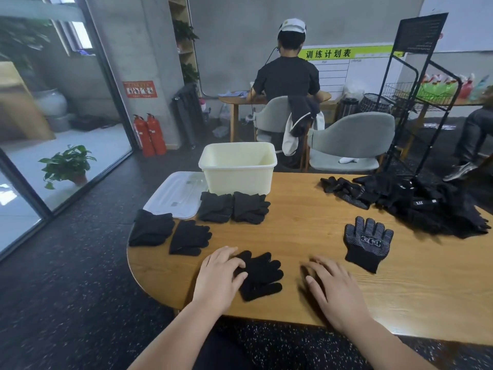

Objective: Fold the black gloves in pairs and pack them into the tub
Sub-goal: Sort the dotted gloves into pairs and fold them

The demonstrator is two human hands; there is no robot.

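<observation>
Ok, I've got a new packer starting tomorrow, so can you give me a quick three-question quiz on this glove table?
1. True or false: the lid is closed on the tub.
2. Where is the unfolded pile of gloves? A) on the table's right side B) inside the tub C) on top of the lid
3. Not counting the glove pair under the left hand, how many folded pairs lie on the table?

Key: 1 false, the lid lies flat on the table beside the tub. 2 A. 3 four.
</observation>
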